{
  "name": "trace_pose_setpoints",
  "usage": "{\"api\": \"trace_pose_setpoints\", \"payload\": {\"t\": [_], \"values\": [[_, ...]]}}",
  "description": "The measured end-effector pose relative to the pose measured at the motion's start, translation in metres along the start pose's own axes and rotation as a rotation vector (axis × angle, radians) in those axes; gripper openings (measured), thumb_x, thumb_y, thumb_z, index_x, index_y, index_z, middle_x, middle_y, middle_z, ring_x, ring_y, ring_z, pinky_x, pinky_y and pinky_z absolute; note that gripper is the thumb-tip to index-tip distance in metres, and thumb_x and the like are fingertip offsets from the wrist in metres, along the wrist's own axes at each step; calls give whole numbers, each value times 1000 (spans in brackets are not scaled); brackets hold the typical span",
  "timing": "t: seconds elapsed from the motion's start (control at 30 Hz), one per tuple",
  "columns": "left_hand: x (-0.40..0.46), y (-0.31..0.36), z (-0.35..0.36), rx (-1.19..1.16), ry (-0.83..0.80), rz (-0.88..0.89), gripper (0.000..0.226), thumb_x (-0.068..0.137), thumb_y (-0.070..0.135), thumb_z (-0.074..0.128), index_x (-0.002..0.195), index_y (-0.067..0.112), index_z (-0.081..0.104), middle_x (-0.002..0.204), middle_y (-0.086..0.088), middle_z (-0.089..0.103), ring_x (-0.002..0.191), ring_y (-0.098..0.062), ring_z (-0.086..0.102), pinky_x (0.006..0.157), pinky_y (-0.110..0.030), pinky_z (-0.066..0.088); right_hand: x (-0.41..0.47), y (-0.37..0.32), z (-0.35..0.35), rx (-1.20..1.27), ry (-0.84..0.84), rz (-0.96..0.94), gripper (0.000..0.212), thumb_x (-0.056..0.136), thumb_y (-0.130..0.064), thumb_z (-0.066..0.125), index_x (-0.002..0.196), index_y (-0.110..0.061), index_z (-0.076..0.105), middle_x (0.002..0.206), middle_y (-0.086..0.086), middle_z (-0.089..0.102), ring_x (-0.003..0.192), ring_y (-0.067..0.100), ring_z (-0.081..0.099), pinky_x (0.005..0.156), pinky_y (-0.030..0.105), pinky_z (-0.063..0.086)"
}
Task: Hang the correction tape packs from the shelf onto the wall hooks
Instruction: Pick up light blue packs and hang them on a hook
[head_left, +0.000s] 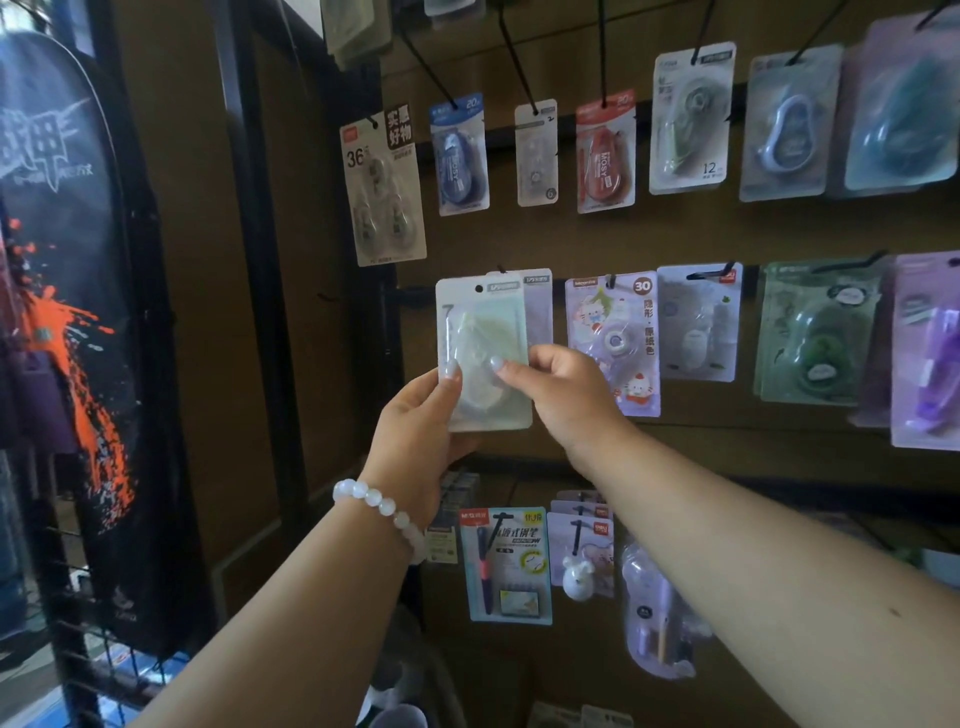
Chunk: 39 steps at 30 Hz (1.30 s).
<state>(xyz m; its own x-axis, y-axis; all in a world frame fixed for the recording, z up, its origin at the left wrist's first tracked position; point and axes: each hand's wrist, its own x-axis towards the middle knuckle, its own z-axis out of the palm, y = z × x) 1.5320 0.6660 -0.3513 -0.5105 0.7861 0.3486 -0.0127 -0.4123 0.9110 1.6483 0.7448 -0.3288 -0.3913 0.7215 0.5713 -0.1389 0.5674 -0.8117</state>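
A pale green correction tape pack (483, 332) is held upright in front of the wall, its punched hole at the top left. My left hand (421, 431) grips its lower left edge, thumb on the front. My right hand (561, 395) pinches its right edge. Behind it hangs a similar pack (537, 306) on a black hook (501, 269) of the middle row; the held pack's hole sits slightly left of and below that hook.
The brown wall carries rows of black hooks with hanging packs: a three-pack (384, 192), a blue pack (460, 156), a red pack (605, 153), a cartoon pack (613, 343), a pen pack (506, 564) below. A black printed bag (67, 312) hangs left beside a dark frame post (260, 260).
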Motion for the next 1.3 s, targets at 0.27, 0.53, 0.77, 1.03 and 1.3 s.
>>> {"api": "trace_pose_setpoints", "payload": {"t": [0.27,0.53,0.77,1.03,1.3], "values": [[-3,-6,0,-36,87,-56,36,96,36,56,124,14,61,107,-6,67,90,-14,63,75,-31,54,20,-7,-3,19,68,-11,12,89,-28,65,77,-26,64,77,-19,65,62,-12,62,57,7,50],[-2,-13,0,-71,98,-81,33,98,30,56,126,14,61,102,-5,67,90,-14,65,71,-29,53,23,-12,3,-7,111,-39,18,89,-32,64,72,-31,58,76,-23,60,69,-1,61,61,12,52],[-1,-17,0,-79,101,-92,35,98,30,55,127,13,61,101,-4,67,91,-14,64,68,-28,52,25,-13,6,-12,146,-56,18,89,-33,64,72,-29,59,77,-21,61,72,1,62,64,17,53],[1,-23,-2,-76,99,-112,32,98,30,55,124,13,63,96,-4,67,89,-15,64,66,-28,51,22,-16,7,2,178,-37,21,89,-33,63,69,-29,57,74,-20,59,71,4,60,65,19,52],[3,-26,-4,-76,129,-110,23,97,29,57,110,13,67,83,-3,66,76,-13,63,63,-27,50,23,-15,13,-70,246,-37,25,86,-35,65,65,-26,56,68,-20,58,76,11,64,80,41,57]]}}
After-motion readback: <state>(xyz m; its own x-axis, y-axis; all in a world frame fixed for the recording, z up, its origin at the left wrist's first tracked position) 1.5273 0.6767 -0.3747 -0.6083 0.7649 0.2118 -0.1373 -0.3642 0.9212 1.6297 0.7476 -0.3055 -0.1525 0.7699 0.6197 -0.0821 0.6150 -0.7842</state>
